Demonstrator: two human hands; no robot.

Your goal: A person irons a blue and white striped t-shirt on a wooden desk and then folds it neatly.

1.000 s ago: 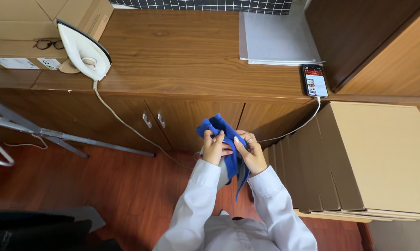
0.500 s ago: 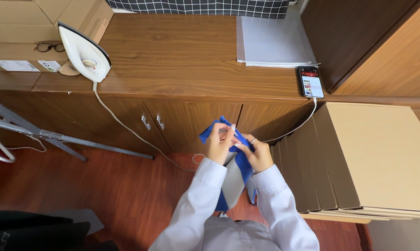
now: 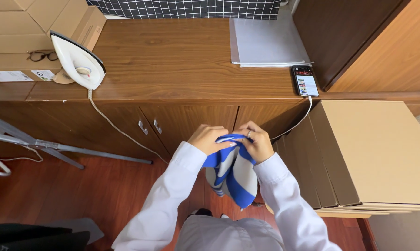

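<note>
- Since a moment ago I have turned the blue and white striped cloth [image 3: 232,173] over: earlier it showed mostly plain blue and stood bunched above my knuckles, now the stripes face me and it hangs down between my forearms, in front of the desk's cupboard doors [image 3: 182,122].
- My left hand [image 3: 210,139] has moved from the side of the bundle to its top edge; its fingers are curled and pinching the cloth's upper hem.
- My right hand [image 3: 256,141] has come up level with the left, the two almost touching; its fingers are also pressed together on the same hem.
- Far left on the desk [image 3: 182,60], a stack of cardboard boxes [image 3: 28,28] is shut, so I cannot tell what is in them; a pair of glasses [image 3: 41,56] lies on one.
- Just beside the boxes a white iron [image 3: 76,60] stands on its heel, its cord [image 3: 119,131] trailing down over the cupboard front.
- Further right lies a stack of pale folded sheets [image 3: 266,44], then a phone [image 3: 305,80] with its screen lit.
- At my right, flattened cardboard boxes [image 3: 373,153] lean in a row.
</note>
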